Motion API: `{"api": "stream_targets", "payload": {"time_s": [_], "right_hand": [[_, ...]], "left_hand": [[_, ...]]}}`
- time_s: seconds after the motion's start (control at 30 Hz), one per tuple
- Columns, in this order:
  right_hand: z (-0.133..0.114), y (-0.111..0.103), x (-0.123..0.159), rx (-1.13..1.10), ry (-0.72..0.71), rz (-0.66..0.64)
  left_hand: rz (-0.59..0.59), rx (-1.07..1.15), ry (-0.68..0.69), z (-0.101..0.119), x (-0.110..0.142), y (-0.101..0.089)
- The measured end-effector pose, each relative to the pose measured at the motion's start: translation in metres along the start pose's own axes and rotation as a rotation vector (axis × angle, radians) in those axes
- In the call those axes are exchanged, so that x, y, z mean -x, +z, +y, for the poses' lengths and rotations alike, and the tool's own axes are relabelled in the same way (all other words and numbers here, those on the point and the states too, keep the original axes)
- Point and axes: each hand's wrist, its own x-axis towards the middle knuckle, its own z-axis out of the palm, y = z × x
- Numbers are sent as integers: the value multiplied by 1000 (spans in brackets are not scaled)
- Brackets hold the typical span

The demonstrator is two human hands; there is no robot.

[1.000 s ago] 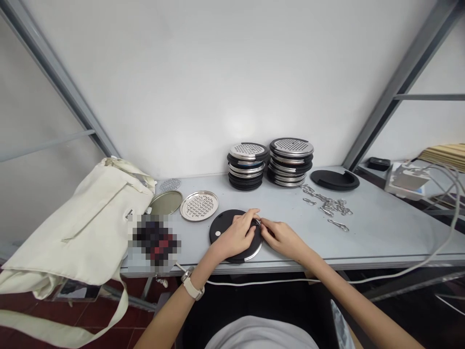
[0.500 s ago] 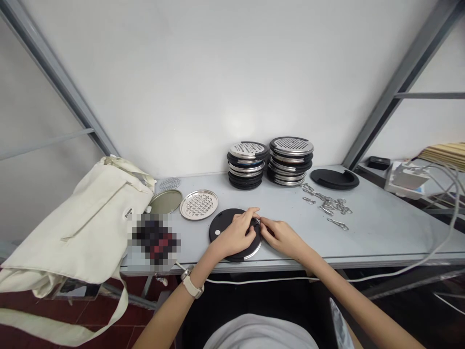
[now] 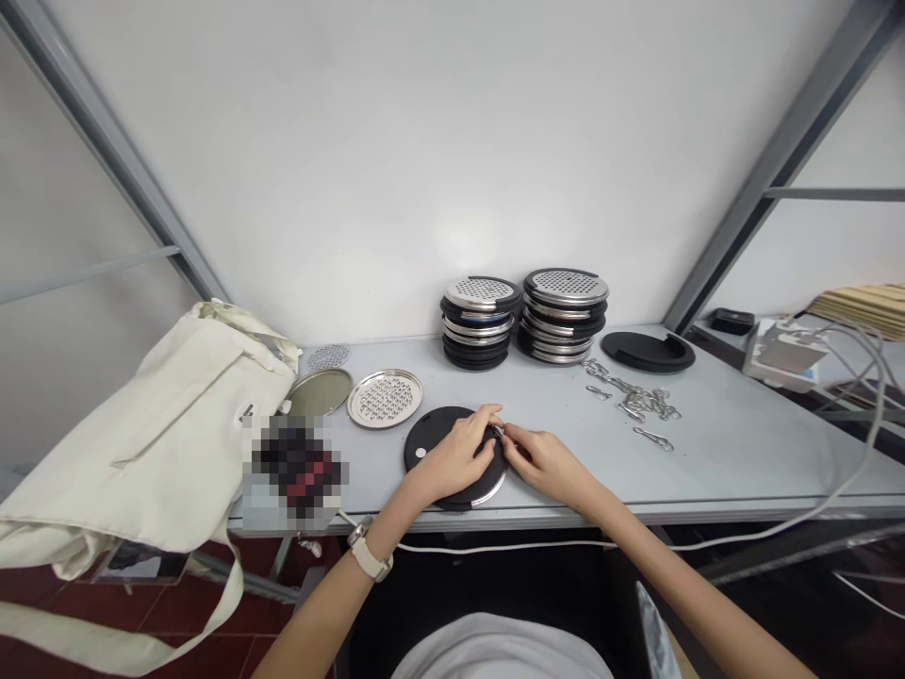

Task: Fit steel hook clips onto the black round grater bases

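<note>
A black round disc [image 3: 431, 437] with a small white dot and a strip of silver rim lies near the table's front edge. My left hand [image 3: 459, 457] rests across it, fingers bent and closed at its upper right edge. There my right hand [image 3: 541, 462] pinches a small shiny metal piece [image 3: 499, 431], probably a snap hook, mostly hidden by the fingertips. Loose silver snap hooks [image 3: 647, 404] lie to the right, with one single hook [image 3: 653, 438] nearer me. Left of the disc is a round metal grater plate [image 3: 386, 399].
Two stacks of black and silver discs, a left one [image 3: 479, 325] and a right one [image 3: 564, 316], stand against the wall. A black holder [image 3: 647, 353] lies at the back right. A cream bag [image 3: 148, 424] covers the left end. A white cable [image 3: 866, 443] crosses the right side.
Both hands stay at the same edge of the disc, with only slight finger movement. The whole view shifts a little; nothing on the table has visibly moved.
</note>
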Motion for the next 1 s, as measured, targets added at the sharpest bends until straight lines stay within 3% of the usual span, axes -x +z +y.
{"api": "stream_targets", "payload": {"time_s": [0.63, 1.0], "right_hand": [[-4, 1, 0, -20, 78, 42], [0, 2, 0, -14, 47, 22]], "left_hand": [[3, 9, 13, 1, -2, -1], [4, -10, 9, 1, -2, 0]]}}
